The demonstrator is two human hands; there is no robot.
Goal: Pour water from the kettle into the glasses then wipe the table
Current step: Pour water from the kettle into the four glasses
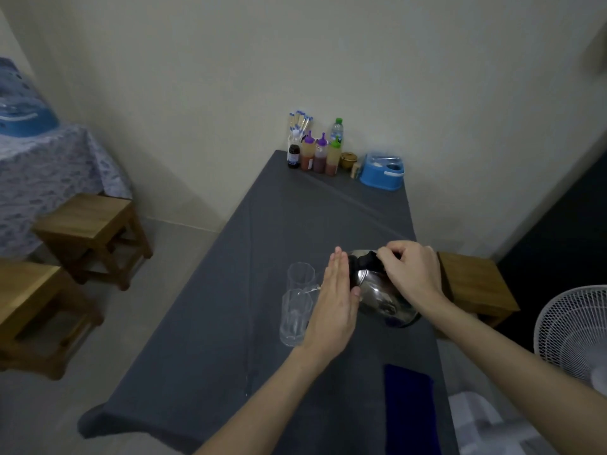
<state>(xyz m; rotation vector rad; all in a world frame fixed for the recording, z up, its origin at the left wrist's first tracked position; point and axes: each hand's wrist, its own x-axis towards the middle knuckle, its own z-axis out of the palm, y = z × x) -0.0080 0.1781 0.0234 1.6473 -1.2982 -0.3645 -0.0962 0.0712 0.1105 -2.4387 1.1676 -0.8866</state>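
At centre frame the steel kettle (pixel 381 290) is tipped toward the left, its long axis slanting from lower right up to the spout, which points at the nearer glass (pixel 295 316). The right hand (pixel 410 274) grips the black handle on top; the left hand (pixel 335 307) lies flat and unclenched against the kettle's side, probably to steady the pour. A second glass (pixel 300 275) stands just behind on the grey worktop (pixel 289 218). A blue cloth (pixel 410 408) waits at lower right.

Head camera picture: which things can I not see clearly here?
- Kettle spout: hidden behind the left hand.
- Kettle handle: covered by the right hand.
- Water level in the near glass: glass too clear and dim.
- Bottle labels at the far table end: too small.
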